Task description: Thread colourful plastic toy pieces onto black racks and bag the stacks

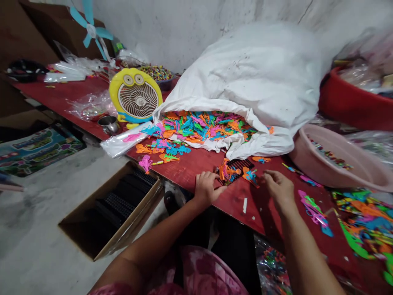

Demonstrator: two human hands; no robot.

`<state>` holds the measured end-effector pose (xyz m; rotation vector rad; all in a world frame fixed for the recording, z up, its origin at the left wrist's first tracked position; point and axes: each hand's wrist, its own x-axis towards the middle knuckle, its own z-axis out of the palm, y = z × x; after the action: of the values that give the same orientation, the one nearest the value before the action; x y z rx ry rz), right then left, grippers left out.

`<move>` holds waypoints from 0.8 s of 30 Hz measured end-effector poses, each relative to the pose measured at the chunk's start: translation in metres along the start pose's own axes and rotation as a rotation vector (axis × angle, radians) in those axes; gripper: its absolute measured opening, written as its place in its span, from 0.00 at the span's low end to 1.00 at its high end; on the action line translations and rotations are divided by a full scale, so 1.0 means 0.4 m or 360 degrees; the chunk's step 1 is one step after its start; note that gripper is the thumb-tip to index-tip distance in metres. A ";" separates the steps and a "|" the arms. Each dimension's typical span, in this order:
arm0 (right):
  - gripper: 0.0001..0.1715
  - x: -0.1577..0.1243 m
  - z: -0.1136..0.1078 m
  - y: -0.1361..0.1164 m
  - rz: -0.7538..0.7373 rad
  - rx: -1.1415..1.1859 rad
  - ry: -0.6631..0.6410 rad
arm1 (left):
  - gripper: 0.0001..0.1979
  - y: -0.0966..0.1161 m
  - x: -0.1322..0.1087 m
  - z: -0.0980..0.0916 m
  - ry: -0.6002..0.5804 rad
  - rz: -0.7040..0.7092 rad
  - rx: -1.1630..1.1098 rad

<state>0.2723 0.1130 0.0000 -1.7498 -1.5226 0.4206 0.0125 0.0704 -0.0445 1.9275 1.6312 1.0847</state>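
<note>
Nearest, the person's lap and forearms lie below the near edge of the red tabletop (233,207); the cardboard box (130,221) at lower left, filled with dark ridged items, stands close to that edge. The left hand (206,187) rests at the left side of a black slotted piece (242,164), its grip spread, thumb apart, clasping nothing that I can make out. The right hand (279,188) hangs to the other side, thumb and fingertips drawn together; whether its grip pinches a small item I cannot tell. Between the hands, orange pieces (227,171) lie across the slotted piece, and an orange-and-blue cluster (250,175) sits near its right end. A white scrap (245,205) lies nearer the edge. Beyond, a white sack (245,69) slumps with its mouth towards the person, showing many coloured pieces (202,125); a pink basin (299,147) stands to its right and a yellow fan (140,100) to its left, with the grey wall (184,32) behind. Likely faults: a tug on the sack's slack mouth could spill its contents over the slotted piece; the thin, branching shapes may hook together, so that lifting one drags its neighbours; and a sweep of the left forearm could push loose pieces off the edge into the box.
</note>
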 end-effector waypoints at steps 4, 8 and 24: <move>0.23 -0.034 0.015 0.063 0.0054 -0.0386 -0.0080 | 0.18 0.042 0.008 0.025 -0.0091 -0.0019 0.0335; 0.19 -0.058 0.042 0.028 -0.0065 -0.0825 -0.0099 | 0.16 0.055 0.025 0.038 -0.0102 -0.0039 0.0490; 0.17 -0.091 -0.008 0.060 0.0143 0.0329 -0.0445 | 0.06 -0.056 0.064 -0.057 -0.0015 -0.0212 0.0539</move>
<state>0.2827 0.0778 -0.0236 -1.6511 -1.5309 0.8677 -0.0188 0.0960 -0.0386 1.9832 2.0113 0.7859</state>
